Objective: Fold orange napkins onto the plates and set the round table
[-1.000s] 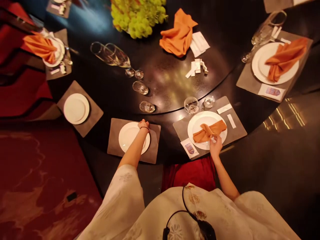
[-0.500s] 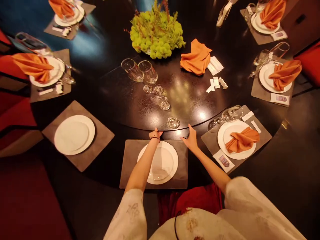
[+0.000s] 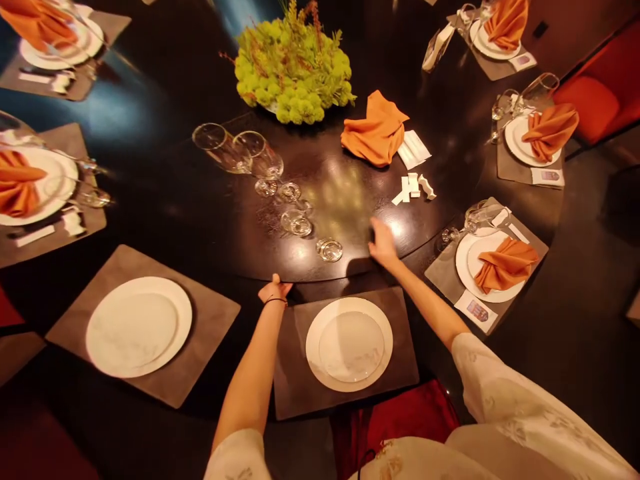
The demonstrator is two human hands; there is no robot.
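Observation:
My left hand (image 3: 275,291) is at the near rim of the dark round turntable (image 3: 225,247), thumb up at its edge and fingers closed around the rim, partly hidden. Over the turntable's near right part is my right hand (image 3: 383,244), slightly blurred, its thumb and fingers apart and holding nothing. Closest to it is a small glass dish (image 3: 329,250). Two large stemmed glasses (image 3: 260,157) and several small glass pieces (image 3: 297,222) stand farther left. Below my hands, stacked white plates (image 3: 350,343) lie on a brown placemat (image 3: 295,380).
A green floral centrepiece (image 3: 295,70) stands at the back. An orange napkin (image 3: 376,130), a white packet (image 3: 414,149) and small white rests (image 3: 413,187) lie on the turntable. Place settings ring the table, with plates (image 3: 139,327) at left and a folded napkin (image 3: 506,265) at right.
My right hand has moved from the rim forward over the turntable. My left hand stays at the rim, now farther left in view. The glasses and small dish have shifted left in view.

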